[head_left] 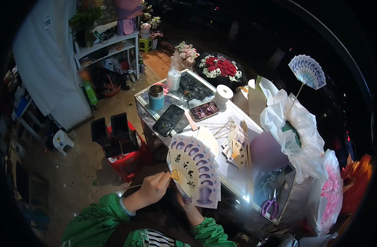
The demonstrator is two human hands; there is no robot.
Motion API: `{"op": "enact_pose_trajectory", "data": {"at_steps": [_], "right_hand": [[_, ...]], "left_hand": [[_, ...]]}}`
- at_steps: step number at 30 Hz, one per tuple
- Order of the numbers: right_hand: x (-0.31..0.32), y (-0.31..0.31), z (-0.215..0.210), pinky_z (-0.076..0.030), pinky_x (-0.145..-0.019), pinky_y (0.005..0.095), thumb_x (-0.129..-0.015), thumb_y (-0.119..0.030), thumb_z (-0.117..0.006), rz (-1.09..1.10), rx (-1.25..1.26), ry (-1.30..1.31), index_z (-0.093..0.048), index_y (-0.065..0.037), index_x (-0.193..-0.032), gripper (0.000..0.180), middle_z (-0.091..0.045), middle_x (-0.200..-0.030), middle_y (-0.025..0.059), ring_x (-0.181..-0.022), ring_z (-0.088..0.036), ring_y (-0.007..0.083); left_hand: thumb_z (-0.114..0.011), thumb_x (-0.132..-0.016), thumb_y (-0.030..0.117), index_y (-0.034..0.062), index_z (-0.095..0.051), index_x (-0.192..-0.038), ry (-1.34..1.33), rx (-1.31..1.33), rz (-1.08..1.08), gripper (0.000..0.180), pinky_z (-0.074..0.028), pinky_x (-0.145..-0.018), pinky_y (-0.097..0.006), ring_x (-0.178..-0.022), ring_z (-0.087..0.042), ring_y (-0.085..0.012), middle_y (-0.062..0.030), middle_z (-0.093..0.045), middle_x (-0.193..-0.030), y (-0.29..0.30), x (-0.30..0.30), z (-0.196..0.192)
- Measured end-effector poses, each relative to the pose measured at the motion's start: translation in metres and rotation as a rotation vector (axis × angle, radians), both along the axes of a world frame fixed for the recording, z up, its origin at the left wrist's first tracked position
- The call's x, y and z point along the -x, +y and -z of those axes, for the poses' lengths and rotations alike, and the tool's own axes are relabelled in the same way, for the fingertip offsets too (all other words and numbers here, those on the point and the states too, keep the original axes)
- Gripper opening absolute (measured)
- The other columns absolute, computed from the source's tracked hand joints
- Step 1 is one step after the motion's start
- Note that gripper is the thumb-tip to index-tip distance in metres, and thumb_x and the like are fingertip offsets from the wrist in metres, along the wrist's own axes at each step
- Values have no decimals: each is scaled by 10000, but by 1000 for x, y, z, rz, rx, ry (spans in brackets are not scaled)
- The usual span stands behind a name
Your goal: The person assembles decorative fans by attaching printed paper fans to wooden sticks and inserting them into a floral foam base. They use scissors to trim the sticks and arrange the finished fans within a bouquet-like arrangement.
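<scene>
The fan of purple banknotes (198,171), a small cream paper fan (184,172) laid over its face, spreads up and to the right, held just in front of the bench (233,175) edge. The left hand (154,188) pinches the thin stick at the pivot; the right hand (188,206) grips from beneath, mostly hidden.

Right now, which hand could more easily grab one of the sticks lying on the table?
Probably the right hand. It sits under the money fan, closer to the sticks on the table. The left hand is farther away and already pinching the thin stick by the fan's small heart.
</scene>
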State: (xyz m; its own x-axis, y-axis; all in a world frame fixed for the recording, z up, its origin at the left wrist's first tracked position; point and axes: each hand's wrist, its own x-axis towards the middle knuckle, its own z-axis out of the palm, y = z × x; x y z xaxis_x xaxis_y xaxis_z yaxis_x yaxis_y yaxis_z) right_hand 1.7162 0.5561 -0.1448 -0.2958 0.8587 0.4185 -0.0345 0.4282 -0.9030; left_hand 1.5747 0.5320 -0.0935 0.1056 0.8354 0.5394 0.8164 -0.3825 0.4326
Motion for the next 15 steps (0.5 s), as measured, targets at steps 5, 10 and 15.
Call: {"op": "enact_pose_trajectory", "data": {"at_steps": [5, 10, 15], "right_hand": [[3, 9, -2, -415, -895, 313, -830, -80, -595, 5, 57, 48, -530, 0, -1162, 348, -562, -1072, 93, -996, -534, 198], [4, 12, -4, -415, -894, 316, -832, -91, -599, -1, 121, 87, -531, 3, -1157, 345, -562, -1067, 92, -994, -534, 199], [4, 10, -8, -415, -893, 319, -834, -103, -603, -13, 232, 147, -533, 6, -1152, 344, -563, -1061, 92, -993, -533, 199]], "left_hand": [[-592, -748, 16, -34, -545, -944, 30, 2, 25, 207, -465, -494, -322, -561, -566, -237, -94, -518, -667, -1, -2, -1], [-593, -745, 19, -33, -542, -920, 59, -30, 45, 189, -460, -507, -309, -567, -554, -225, -82, -501, -658, 0, -2, -3], [-585, -730, 15, -46, -538, -906, 83, -61, 36, 193, -459, -503, -310, -563, -552, -227, -82, -498, -654, 0, -2, -1]]}}
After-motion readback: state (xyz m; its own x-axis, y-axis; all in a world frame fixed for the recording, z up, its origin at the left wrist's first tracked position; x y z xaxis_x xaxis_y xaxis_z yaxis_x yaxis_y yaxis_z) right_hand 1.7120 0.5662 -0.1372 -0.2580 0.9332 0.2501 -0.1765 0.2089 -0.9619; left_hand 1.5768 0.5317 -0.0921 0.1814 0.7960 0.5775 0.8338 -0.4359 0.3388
